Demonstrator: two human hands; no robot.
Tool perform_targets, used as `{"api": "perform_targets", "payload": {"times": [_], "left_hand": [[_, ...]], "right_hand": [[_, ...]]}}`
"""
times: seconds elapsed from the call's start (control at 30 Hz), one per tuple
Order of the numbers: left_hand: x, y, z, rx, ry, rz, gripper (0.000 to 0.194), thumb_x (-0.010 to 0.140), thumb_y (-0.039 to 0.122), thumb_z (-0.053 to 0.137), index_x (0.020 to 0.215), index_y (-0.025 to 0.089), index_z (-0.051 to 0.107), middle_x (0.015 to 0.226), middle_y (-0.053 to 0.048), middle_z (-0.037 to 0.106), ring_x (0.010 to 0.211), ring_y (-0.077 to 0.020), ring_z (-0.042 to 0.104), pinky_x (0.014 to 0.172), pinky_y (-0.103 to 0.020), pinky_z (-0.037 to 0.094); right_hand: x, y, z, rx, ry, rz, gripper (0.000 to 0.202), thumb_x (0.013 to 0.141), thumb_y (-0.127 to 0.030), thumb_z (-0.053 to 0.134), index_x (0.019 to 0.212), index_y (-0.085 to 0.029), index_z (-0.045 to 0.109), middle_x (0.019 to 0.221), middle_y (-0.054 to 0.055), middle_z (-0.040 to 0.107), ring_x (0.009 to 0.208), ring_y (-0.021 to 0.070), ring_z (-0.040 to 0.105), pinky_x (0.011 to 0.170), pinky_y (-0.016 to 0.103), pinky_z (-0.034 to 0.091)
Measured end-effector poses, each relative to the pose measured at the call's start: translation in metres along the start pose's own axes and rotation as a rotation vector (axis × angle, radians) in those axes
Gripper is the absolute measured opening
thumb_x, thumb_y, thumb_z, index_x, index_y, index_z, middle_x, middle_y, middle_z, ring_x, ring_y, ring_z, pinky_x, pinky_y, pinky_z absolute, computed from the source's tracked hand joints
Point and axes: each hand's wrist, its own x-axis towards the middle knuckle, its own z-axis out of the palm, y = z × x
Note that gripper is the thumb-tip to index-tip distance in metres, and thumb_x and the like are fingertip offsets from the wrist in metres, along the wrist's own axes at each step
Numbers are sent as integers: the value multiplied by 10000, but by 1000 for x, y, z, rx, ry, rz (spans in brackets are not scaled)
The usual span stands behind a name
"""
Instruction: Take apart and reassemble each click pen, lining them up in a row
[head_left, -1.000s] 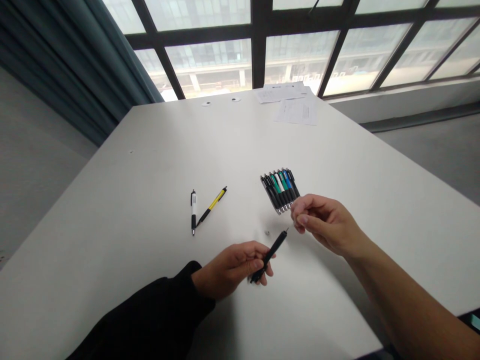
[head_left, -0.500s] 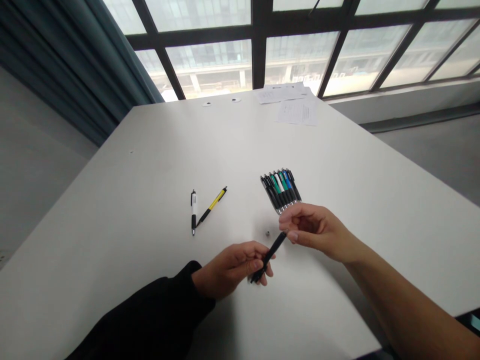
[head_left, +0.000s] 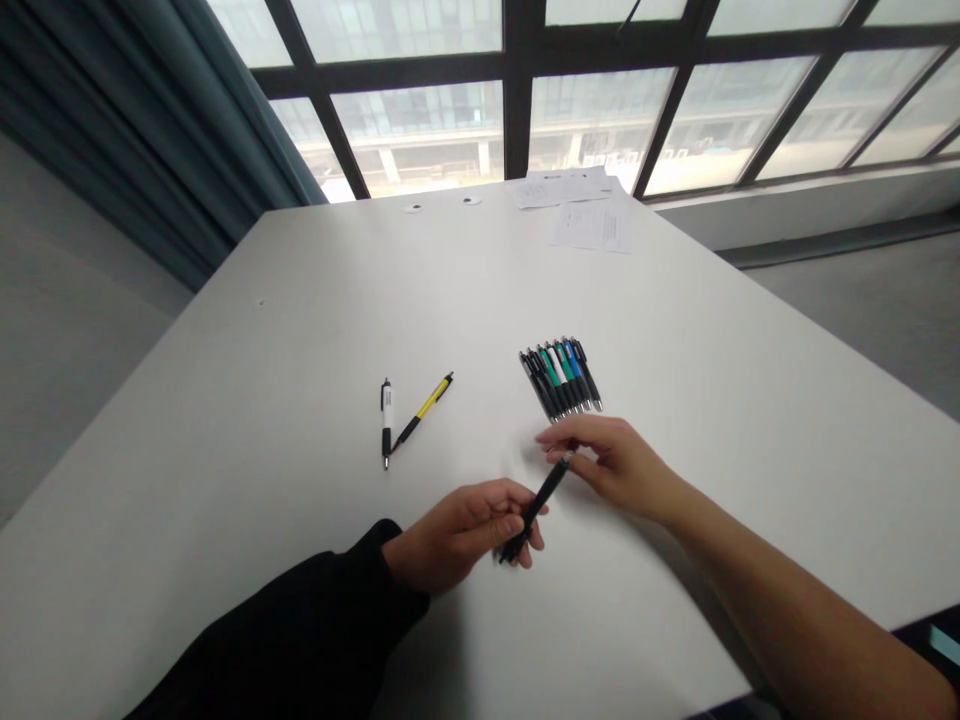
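My left hand (head_left: 469,530) is closed around a black pen (head_left: 546,490), which slants up to the right. At the pen's upper end is my right hand (head_left: 604,460), its fingers bent and close together. Anything between those fingertips is hidden. Just beyond it, several pens (head_left: 562,380) with black, green, white and blue barrels lie side by side on the white table (head_left: 315,300). Left of them are a white pen (head_left: 387,410) and a yellow pen (head_left: 431,400), their lower ends nearly meeting.
Printed papers (head_left: 592,222) lie at the table's far edge, with two small white oval items (head_left: 471,201) to their left. Windows are behind the table. A dark blue curtain (head_left: 165,130) hangs at the left.
My right hand has moved slightly left and its fingers have drawn in. The small metal piece that lay on the table by the pen's tip is out of sight.
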Motion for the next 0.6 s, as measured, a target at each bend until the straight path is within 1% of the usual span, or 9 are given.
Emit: {"api": "perform_targets", "payload": {"times": [0.03, 0.1, 0.13, 0.2, 0.3, 0.37, 0.6], "left_hand": [[0, 0, 0, -4, 7, -9, 360, 952, 420, 638, 1161, 128, 634, 947, -108, 706, 741, -153, 670, 666, -268, 480], [-1, 2, 1, -11, 11, -24, 375, 942, 436, 649, 1152, 126, 637, 935, -105, 705, 731, -152, 667, 663, -268, 476], [-1, 2, 1, -10, 10, -30, 382, 939, 442, 652, 1153, 126, 638, 932, -104, 705, 729, -151, 667, 661, -267, 475], [-1, 3, 1, -7, 12, -37, 388, 937, 448, 653, 1156, 127, 640, 932, -103, 705, 728, -150, 667, 657, -265, 471], [-1, 3, 1, -17, 17, -34, 383, 939, 442, 653, 1158, 127, 641, 933, -103, 703, 726, -145, 665, 649, -258, 465], [0, 2, 1, -30, 13, -28, 380, 941, 437, 651, 1162, 128, 641, 930, -101, 701, 723, -143, 665, 642, -254, 465], [0, 1, 0, -20, 0, -27, 364, 959, 412, 630, 1178, 121, 638, 925, -108, 698, 706, -144, 667, 611, -244, 457]], "right_hand": [[-1, -2, -6, 162, 85, 42, 172, 899, -153, 693, 1058, -202, 736, 959, 67, 765, 864, 173, 721, 783, 299, 593], [-3, -6, -15, 413, 164, 86, 215, 869, -155, 754, 1064, -246, 748, 971, 36, 785, 899, 152, 738, 795, 256, 600], [-4, -8, -18, 498, 170, 98, 228, 858, -147, 769, 1058, -257, 757, 972, 28, 791, 903, 142, 743, 795, 237, 601], [-5, -11, -20, 590, 142, 115, 230, 848, -132, 782, 1040, -259, 774, 969, 27, 799, 894, 126, 749, 785, 206, 603], [-5, -14, -18, 648, 90, 125, 219, 840, -123, 790, 1021, -247, 787, 958, 31, 805, 861, 109, 754, 773, 176, 604], [-4, -16, -16, 663, 79, 130, 223, 838, -122, 792, 1023, -245, 789, 956, 31, 807, 854, 105, 755, 777, 170, 605], [-4, -18, -18, 574, 63, 158, 200, 834, -158, 801, 1024, -219, 785, 963, 50, 794, 872, 132, 749, 809, 222, 612]]}}
